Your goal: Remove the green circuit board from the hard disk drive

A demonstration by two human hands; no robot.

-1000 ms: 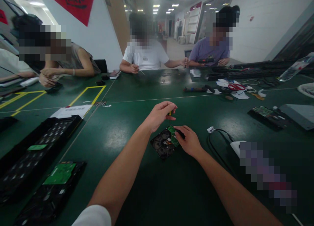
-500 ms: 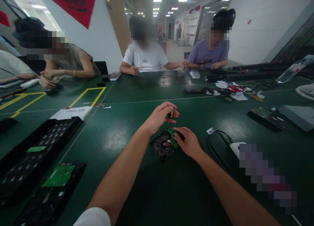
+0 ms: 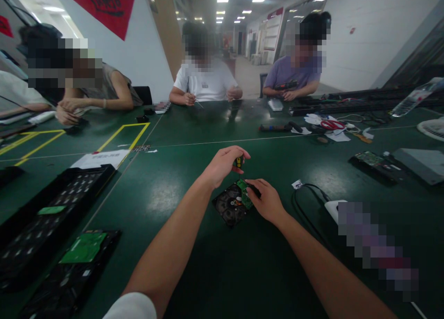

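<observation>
A hard drive (image 3: 229,205) lies on the green table in front of me, its green circuit board (image 3: 247,199) facing up on the right part. My left hand (image 3: 231,162) is closed around a screwdriver (image 3: 238,162) with a yellow and black handle, held upright over the drive's far edge. The shaft points down at the board; whether the tip touches a screw is too small to tell. My right hand (image 3: 266,199) grips the near right side of the drive, fingertips against the circuit board. Its fingers partly cover that edge.
Another hard drive (image 3: 74,268) lies at the front left beside a long black tray (image 3: 45,212). At the right are a drive (image 3: 376,166), a grey box (image 3: 423,164) and a black cable (image 3: 294,203). Several people sit across the table, where papers (image 3: 338,135) and tools lie.
My left fingers have turned a little around the screwdriver, and its handle shows more upright. My right hand and the drive stay put. Across the table, a co-worker's hand has drawn back.
</observation>
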